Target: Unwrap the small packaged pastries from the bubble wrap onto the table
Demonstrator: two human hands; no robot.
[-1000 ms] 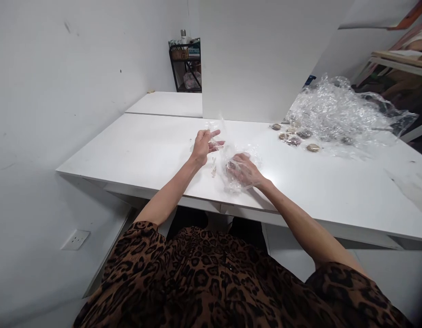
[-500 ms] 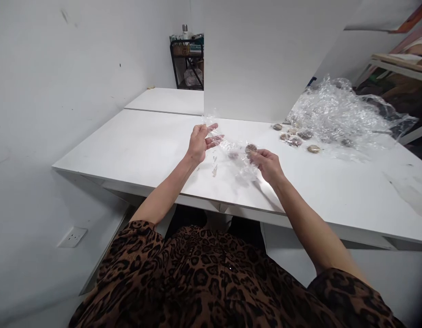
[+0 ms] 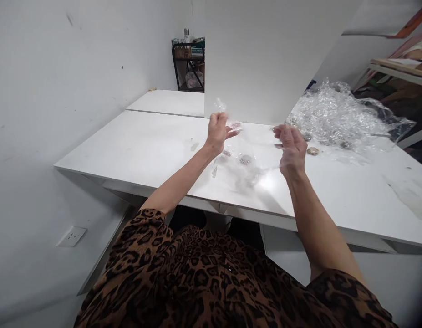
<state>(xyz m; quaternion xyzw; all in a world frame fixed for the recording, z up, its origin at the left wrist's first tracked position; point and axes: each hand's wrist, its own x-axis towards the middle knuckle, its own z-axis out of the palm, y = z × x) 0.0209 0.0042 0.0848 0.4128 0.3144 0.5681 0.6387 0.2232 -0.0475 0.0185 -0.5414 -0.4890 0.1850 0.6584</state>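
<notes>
My left hand (image 3: 218,133) is closed on a crumpled clear plastic bag (image 3: 253,175), part of which sticks up above its knuckles; some of its fingers stretch out to the right. The bag hangs toward the tabletop between my hands. Through or beside its film show a round brownish disc (image 3: 245,159) and a smaller reddish piece (image 3: 226,154); I cannot tell whether they are inside. My right hand (image 3: 292,148) is raised to the right, fingers curled and smeared by motion. A thin streak of film runs toward its wrist, and its grip is unclear.
A large heap of clear plastic (image 3: 337,116) covers the table's back right. A brown disc (image 3: 312,151) lies before it, others partly hidden. A white panel (image 3: 265,59) stands behind the white table (image 3: 104,150). At the back is a black shelf (image 3: 178,64).
My right hand has left the brown disc and moved up and right. The disc now sits lower, among the film. My left hand has shifted right and slightly up with the bag.
</notes>
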